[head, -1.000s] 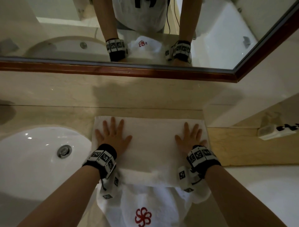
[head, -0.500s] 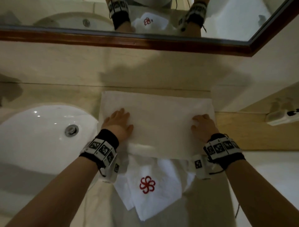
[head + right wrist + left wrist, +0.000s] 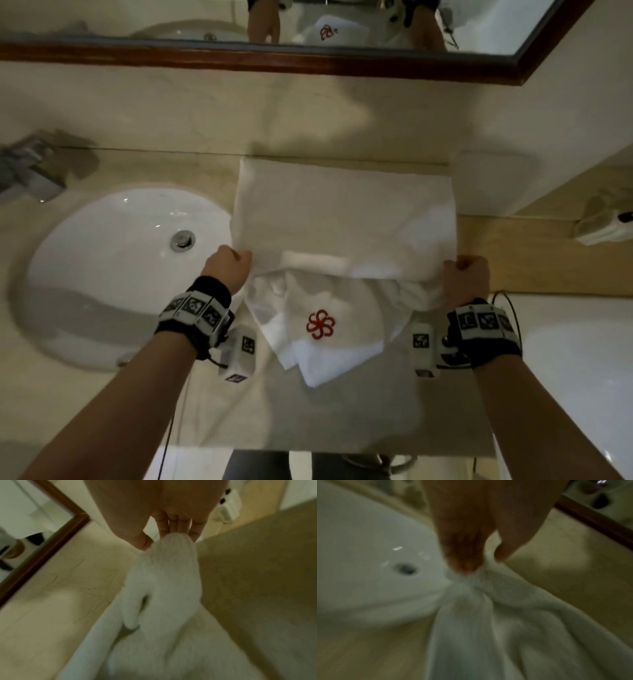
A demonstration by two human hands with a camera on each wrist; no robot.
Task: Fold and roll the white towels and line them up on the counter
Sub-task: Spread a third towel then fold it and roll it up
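Observation:
A white towel (image 3: pixel 346 212) lies spread on the beige counter (image 3: pixel 329 411) against the back wall. Its near end, with a red flower emblem (image 3: pixel 320 324), hangs in loose folds toward me. My left hand (image 3: pixel 227 267) grips the towel's near left corner; in the left wrist view the fingers (image 3: pixel 465 555) bunch the white towel (image 3: pixel 505 615). My right hand (image 3: pixel 466 274) grips the near right corner, where the fingers (image 3: pixel 173 524) curl round a fold of the towel (image 3: pixel 168 581).
A white oval sink (image 3: pixel 113 267) with a metal drain (image 3: pixel 183 239) sits just left of the towel. A wood-framed mirror (image 3: pixel 308 65) runs along the wall behind. A wooden ledge (image 3: pixel 534 257) and a white power strip (image 3: pixel 603 226) lie at right.
Both hands slid back from lying flat on the towel to its near corners and curled into grips there. The near edge has lifted and bunched.

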